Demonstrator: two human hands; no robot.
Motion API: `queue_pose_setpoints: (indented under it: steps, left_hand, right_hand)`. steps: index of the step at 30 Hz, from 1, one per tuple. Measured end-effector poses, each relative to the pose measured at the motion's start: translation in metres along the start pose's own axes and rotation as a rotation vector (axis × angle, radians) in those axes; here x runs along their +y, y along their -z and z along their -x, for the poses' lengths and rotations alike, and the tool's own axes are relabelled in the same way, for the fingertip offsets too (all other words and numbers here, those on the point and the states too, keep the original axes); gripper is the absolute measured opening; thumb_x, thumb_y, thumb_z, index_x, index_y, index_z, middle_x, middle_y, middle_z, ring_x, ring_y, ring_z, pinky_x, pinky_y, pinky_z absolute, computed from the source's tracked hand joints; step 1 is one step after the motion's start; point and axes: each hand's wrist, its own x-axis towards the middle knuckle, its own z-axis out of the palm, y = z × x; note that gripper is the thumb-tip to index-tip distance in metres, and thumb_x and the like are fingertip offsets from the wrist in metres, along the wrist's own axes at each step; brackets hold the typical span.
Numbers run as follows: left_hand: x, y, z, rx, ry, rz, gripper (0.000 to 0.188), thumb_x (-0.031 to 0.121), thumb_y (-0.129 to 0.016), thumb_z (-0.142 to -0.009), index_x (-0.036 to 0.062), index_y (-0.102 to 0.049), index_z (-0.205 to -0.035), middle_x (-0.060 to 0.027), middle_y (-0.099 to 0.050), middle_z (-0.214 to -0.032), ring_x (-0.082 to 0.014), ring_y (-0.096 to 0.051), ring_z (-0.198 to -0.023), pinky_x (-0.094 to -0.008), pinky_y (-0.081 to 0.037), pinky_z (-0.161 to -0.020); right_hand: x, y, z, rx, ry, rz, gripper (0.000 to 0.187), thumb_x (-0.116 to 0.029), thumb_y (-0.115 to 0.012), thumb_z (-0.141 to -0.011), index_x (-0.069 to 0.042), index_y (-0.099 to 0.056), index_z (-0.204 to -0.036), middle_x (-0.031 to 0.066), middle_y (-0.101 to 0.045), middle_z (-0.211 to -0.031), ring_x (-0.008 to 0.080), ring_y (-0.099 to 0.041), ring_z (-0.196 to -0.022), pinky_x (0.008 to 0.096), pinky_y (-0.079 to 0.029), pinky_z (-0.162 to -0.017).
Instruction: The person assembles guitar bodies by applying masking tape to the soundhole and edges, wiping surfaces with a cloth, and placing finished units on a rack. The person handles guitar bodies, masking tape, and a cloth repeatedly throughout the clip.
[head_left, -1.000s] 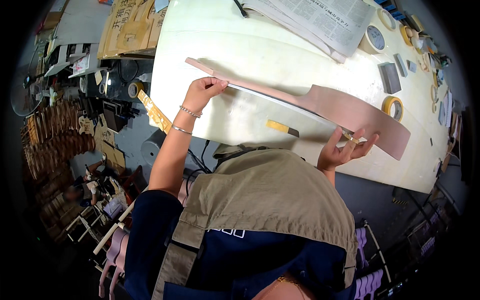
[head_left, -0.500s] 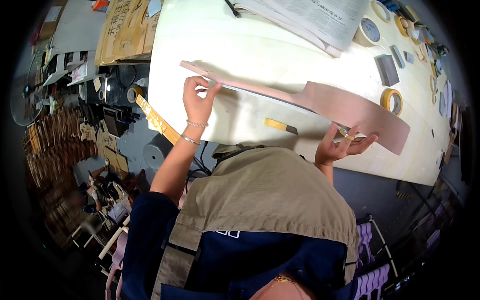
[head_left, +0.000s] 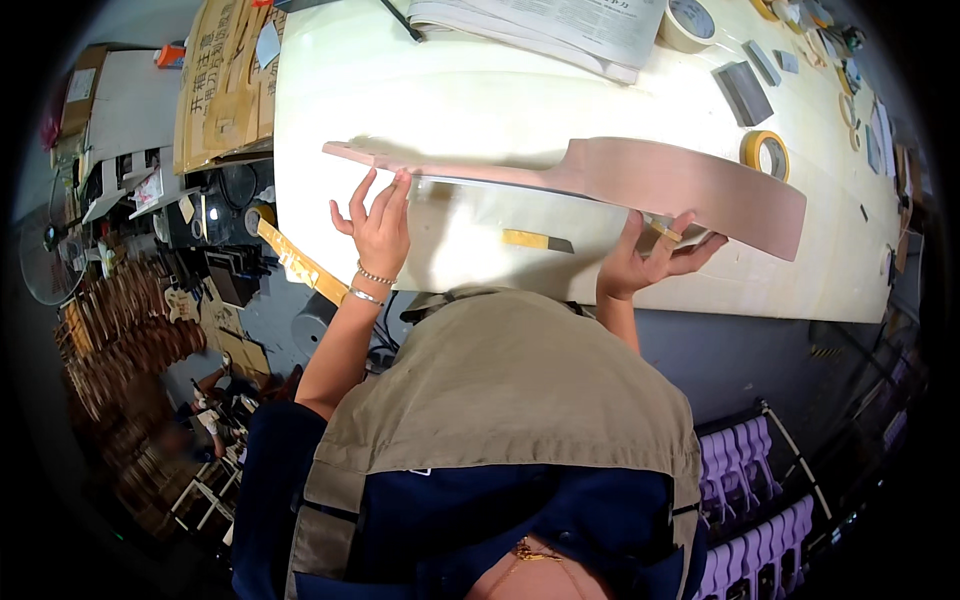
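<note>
A pinkish unfinished guitar (head_left: 690,185) is tilted on edge over the pale table, neck to the left and rounded body to the right. I see its side; its front face is mostly hidden. My left hand (head_left: 378,225) has its fingers stretched and spread, fingertips touching the near edge of the neck. Around the lower edge of the body, my right hand (head_left: 648,262) grips with thumb and fingers apart, a yellowish ring-like band near the fingers. Between my hands lies a flat yellow tool with a dark end (head_left: 538,241).
Beyond the guitar are folded newspapers (head_left: 545,30), a grey block (head_left: 742,94) and tape rolls, one yellow (head_left: 765,155). A cardboard box (head_left: 225,95) stands left of the table (head_left: 340,85). Purple guitar-shaped parts (head_left: 745,470) hang on a rack at lower right. Another person sits far left.
My left hand has gone from a pinch at the neck to spread fingers along its underside. My right hand stays at the body. The whole view has shifted slightly.
</note>
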Motion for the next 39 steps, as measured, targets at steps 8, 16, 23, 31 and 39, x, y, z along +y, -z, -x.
queue_pose_setpoints:
  steps: [8,16,23,31,39]
  left_hand:
    - [-0.005,-0.008,0.009,-0.055,-0.077,-0.085,0.045,0.013,-0.066,-0.076,0.0231,-0.06,-0.12,0.0095,-0.056,-0.117,-0.0189,-0.043,-0.122,-0.052,0.001,-0.109]
    - [0.002,-0.006,0.003,-0.092,-0.033,0.051,0.049,0.01,-0.066,-0.075,0.0312,-0.061,-0.118,0.0078,-0.051,-0.122,-0.0206,-0.035,-0.126,-0.0542,0.003,-0.107]
    - [0.029,-0.001,-0.011,-0.103,-0.132,0.103,0.05,0.007,-0.064,-0.075,0.0312,-0.061,-0.118,0.0089,-0.052,-0.124,-0.0211,-0.034,-0.127,-0.055,0.004,-0.107]
    - [0.07,-0.006,-0.029,-0.086,-0.292,0.201,0.052,0.001,-0.054,-0.075,0.028,-0.061,-0.119,0.0094,-0.054,-0.124,-0.0224,-0.039,-0.125,-0.0523,0.005,-0.109]
    - [0.113,-0.006,-0.052,-0.072,-0.427,0.302,0.039,0.009,-0.057,-0.08,0.026,-0.064,-0.114,0.0102,-0.057,-0.119,-0.0209,-0.039,-0.126,-0.0523,0.008,-0.108]
  right_hand:
    - [0.0,-0.013,0.001,0.052,-0.029,-0.055,0.069,-0.003,-0.066,-0.078,-0.01,-0.036,-0.14,0.0227,-0.009,-0.147,0.0444,-0.013,-0.136,0.0545,-0.024,-0.105]
    - [0.007,-0.014,0.004,0.053,-0.008,-0.072,0.07,-0.002,-0.066,-0.078,-0.012,-0.036,-0.141,0.0225,-0.01,-0.147,0.0458,-0.013,-0.136,0.055,-0.025,-0.104]
    - [0.008,-0.013,0.007,0.053,-0.025,-0.038,0.07,-0.004,-0.067,-0.078,-0.012,-0.036,-0.14,0.0236,-0.011,-0.146,0.0464,-0.014,-0.135,0.056,-0.023,-0.104]
    - [0.001,-0.01,0.003,-0.003,-0.003,0.077,0.069,-0.001,-0.06,-0.081,-0.011,-0.031,-0.143,0.0222,-0.007,-0.147,0.0438,-0.016,-0.136,0.0517,-0.025,-0.106]
    - [0.007,-0.013,0.011,0.073,-0.063,0.024,0.069,-0.013,-0.074,-0.076,-0.01,-0.042,-0.137,0.0254,-0.014,-0.145,0.044,-0.019,-0.134,0.0552,-0.023,-0.103]
